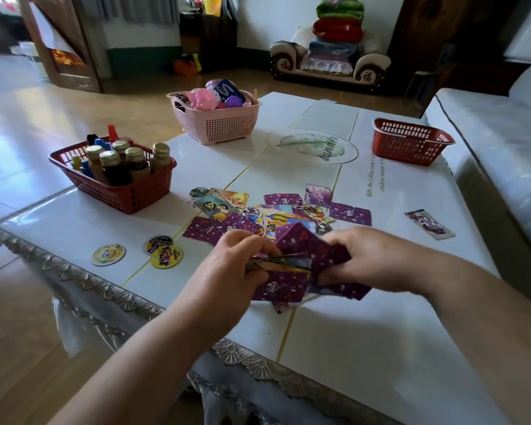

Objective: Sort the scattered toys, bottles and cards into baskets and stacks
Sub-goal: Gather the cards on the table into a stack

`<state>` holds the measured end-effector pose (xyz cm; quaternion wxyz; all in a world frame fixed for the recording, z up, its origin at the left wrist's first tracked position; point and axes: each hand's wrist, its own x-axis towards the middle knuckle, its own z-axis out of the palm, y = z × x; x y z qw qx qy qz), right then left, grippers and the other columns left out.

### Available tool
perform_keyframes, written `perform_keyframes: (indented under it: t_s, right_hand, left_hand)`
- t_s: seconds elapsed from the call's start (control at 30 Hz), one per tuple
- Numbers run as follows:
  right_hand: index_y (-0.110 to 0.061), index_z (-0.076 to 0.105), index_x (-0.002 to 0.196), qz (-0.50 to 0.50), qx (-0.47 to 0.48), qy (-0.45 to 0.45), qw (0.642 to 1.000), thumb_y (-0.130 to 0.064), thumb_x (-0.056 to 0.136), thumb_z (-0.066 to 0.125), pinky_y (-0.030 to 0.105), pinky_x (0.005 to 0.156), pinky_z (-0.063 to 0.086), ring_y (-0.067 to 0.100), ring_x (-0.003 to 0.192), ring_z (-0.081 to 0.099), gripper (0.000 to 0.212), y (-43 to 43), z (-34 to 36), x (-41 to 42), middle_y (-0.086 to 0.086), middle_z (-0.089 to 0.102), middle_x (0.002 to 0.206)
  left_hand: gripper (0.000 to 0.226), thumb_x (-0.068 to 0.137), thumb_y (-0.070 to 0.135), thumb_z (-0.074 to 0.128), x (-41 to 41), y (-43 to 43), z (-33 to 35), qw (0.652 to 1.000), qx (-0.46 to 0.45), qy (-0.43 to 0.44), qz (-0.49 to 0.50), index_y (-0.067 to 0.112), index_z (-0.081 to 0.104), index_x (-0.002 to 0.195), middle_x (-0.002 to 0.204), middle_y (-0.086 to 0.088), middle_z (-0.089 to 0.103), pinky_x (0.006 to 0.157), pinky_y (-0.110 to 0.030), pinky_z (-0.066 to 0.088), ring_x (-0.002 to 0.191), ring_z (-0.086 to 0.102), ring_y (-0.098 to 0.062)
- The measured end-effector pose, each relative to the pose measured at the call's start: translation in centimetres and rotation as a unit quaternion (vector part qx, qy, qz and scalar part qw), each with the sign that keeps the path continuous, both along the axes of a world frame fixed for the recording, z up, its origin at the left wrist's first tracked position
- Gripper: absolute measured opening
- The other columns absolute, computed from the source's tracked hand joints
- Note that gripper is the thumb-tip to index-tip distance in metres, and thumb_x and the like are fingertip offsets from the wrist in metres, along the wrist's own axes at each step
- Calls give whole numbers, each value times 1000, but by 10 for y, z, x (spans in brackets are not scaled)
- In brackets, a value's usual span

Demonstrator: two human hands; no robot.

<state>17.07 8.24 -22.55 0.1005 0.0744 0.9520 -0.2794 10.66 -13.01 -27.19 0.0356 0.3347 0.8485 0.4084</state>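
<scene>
My left hand (233, 265) and my right hand (368, 259) together grip a bunch of purple-backed cards (288, 283) just above the white table (350, 332). Beyond them lies a loose pile of cards (258, 210), some face up, some purple backs up. Three round discs (166, 256) rest at the near left. One single card (429, 223) sits apart at the right. A red basket (120, 191) on the left holds several bottles. The pink basket (218, 124) at the back holds toys.
A second red basket (408, 148) stands at the far right of the table. A grey sofa (497, 142) runs along the table's right side. The near table edge has a lace-trimmed cloth (111, 292). Wooden floor lies to the left.
</scene>
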Motion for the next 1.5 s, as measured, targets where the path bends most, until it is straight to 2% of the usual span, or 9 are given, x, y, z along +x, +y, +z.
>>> perform_keyframes:
  t_s: [0.2,0.37,0.5,0.8,0.93,1.07,1.27,1.4,1.5]
  right_hand:
    - [-26,54,112,-15,42,3,999,-57,65,78,22,77,45,7,96,56,61,-2,-26,22,-16,59,103]
    - [-30,58,95,-20,0,79,997,-33,75,76,28,72,50,2,79,62,27,-11,-31,42,-14,66,86]
    - [-34,61,98,-61,17,118,991,-46,71,78,34,80,50,5,90,60,34,-7,-41,53,-14,63,94]
    - [-39,44,114,-119,-115,198,966,-25,73,82,2,76,40,-1,95,59,58,-35,-57,53,-18,57,106]
    - [-42,43,123,-119,-41,202,971,-34,72,81,27,86,49,11,98,62,63,-28,-63,55,-12,59,108]
    - [-31,59,116,-44,36,235,970,-21,86,68,27,81,47,12,97,60,33,-31,-65,61,-10,61,106]
    - [-35,24,145,-15,21,192,981,-19,93,57,22,106,34,8,129,37,63,-44,-67,60,-10,28,139]
    - [-29,45,134,-25,-15,182,983,-11,91,59,17,95,38,10,113,54,48,-33,-58,58,-5,54,128]
    - [-19,54,127,-205,8,204,957,-15,90,63,16,87,35,19,108,56,38,22,-51,53,7,57,123]
  left_hand:
    - [64,83,8,69,12,13,-17,999,7,-39,-10,45,35,123,111,20,56,75,-13,43,94,58,-1]
    - [65,81,5,71,15,18,-15,998,41,-55,-8,49,47,123,97,13,59,77,-23,51,84,60,-2]
    - [41,84,6,69,21,18,-16,999,34,-30,-25,43,55,94,93,17,59,70,-13,42,82,55,8]
    - [65,87,-7,58,40,39,-22,975,138,-169,-39,45,48,124,120,12,61,98,-32,49,109,60,-4]
    - [24,85,20,70,43,42,-15,948,203,-242,-41,22,64,109,95,3,72,80,-28,56,88,67,-10]
    - [46,76,55,65,44,44,-10,941,225,-251,17,10,67,86,67,3,64,57,-17,44,61,56,-6]
    - [19,100,31,48,45,50,-23,959,184,-217,14,28,66,100,101,-4,70,89,-39,51,94,64,-17]
    - [74,85,72,39,45,47,-19,963,155,-220,-14,25,44,142,145,7,47,115,-32,31,134,40,-3]
    - [60,90,63,45,33,39,-12,976,156,-142,59,23,54,133,131,4,58,104,-32,41,123,52,-9]
